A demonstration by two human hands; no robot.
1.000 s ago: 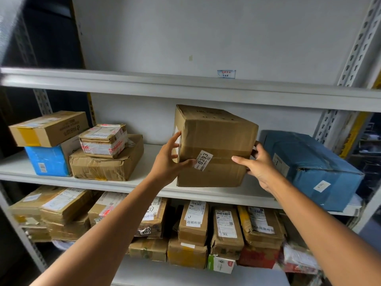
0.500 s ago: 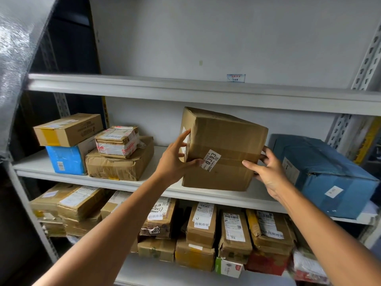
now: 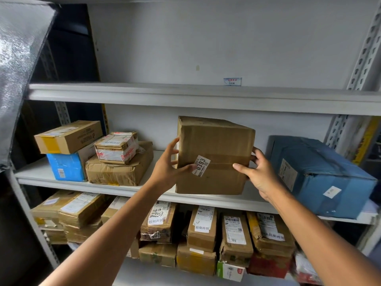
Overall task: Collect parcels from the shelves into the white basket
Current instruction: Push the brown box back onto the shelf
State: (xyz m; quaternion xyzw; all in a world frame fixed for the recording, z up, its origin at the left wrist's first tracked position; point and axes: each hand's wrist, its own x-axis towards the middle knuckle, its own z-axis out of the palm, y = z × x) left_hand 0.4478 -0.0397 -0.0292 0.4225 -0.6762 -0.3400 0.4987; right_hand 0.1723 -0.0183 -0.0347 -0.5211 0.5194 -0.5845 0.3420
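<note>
Head cam: hands clamping box sides.

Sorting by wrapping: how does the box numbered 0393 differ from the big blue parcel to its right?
The 0393 box is bare brown cardboard; the blue parcel is wrapped in blue. Both hands, left hand and right hand, grip the box; the parcel lies untouched. Both sit on the middle shelf and carry white labels.

Even, soft daylight-like light; wall bright, no glare. Upper and lower left of frame dark. Wide-angle bowing of the upright at right edge. Focus sharp centrally, corners soft.
</note>
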